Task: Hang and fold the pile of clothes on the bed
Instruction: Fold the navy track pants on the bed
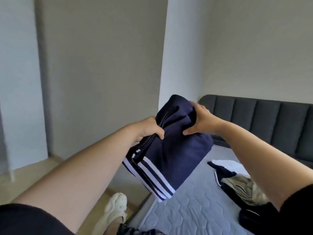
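Quilted bed (pixel 194 209) lower right, pile of clothes (pixel 237 182) lying on it at right. Folded white-striped navy garment (pixel 169 158) held up over the bed's left edge; left hand (pixel 149 128) fingers clenched round its upper left edge, right hand (pixel 201 121) gripping its upper right. Dark headboard (pixel 271 119) behind.

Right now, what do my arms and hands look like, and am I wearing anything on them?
A short black sleeve covers each upper arm: the left sleeve and the right sleeve. Below them the arms are bare. The left hand and right hand are bare too, with no gloves or watch visible.
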A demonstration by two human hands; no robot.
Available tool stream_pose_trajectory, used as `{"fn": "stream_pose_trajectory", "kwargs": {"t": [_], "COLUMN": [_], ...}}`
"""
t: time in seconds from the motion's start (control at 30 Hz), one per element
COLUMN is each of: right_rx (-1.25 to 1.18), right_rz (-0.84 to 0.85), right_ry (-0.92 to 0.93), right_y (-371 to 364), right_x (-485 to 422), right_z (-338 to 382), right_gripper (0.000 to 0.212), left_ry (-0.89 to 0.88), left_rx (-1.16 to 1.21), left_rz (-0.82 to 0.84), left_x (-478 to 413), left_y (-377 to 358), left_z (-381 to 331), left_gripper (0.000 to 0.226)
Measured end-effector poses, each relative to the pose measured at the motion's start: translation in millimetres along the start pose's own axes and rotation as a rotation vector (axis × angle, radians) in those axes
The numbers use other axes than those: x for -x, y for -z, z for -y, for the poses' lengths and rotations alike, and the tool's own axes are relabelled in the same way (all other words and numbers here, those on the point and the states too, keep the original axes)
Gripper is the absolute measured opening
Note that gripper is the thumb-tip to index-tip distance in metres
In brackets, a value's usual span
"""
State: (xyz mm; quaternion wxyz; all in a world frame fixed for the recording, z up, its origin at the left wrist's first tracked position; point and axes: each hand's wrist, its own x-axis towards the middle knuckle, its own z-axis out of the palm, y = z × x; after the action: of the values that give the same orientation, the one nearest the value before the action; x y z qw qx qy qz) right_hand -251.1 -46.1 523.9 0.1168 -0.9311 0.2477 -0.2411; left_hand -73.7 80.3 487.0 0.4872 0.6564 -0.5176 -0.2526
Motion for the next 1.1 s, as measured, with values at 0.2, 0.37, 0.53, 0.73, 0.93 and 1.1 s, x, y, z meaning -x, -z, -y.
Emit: {"fn": "stream_pose_trajectory", "kwargs": {"t": [0.2, 0.37, 0.53, 0.73, 0.93, 1.1], "right_rx": [-0.307, -0.311, -0.496, -0.678, -0.861, -0.655], "right_rz": [0.487, 0.537, 0.628, 0.612, 0.694, 0.426], "right_ry": [0.22, 0.249, 0.318, 0.455, 0.467, 0.769], "right_y": [-107.7, -184.5, -254.0, -299.0, -307.9, -306.3], "right_x": [-86.3, -135.0, -167.5, -175.4, -177.7, -201.4], "right_z": [147.2, 262.4, 372.2, 457.9, 500.9, 508.0], "right_gripper": [0.062, 0.048, 0.025, 0.018, 0.024, 0.031], "left_ry": [0.12, 0.181, 0.262, 0.308, 0.458, 0.664], "left_rx": [-0.042, -0.048, -0.061, -0.241, -0.561, -0.809], "left_rz": [-0.261, -0.457, -0.707, -0.892, -0.98, -1.05], "left_x": [83.8, 154.6, 228.9, 292.7, 336.0, 310.0], "left_y": [164.0, 270.4, 338.9, 361.4, 371.7, 384.9], "left_z": [66.9, 111.1, 144.0, 158.1, 134.3, 107.3], "left_gripper": [0.037, 0.047, 0.036, 0.045, 0.089, 0.042]}}
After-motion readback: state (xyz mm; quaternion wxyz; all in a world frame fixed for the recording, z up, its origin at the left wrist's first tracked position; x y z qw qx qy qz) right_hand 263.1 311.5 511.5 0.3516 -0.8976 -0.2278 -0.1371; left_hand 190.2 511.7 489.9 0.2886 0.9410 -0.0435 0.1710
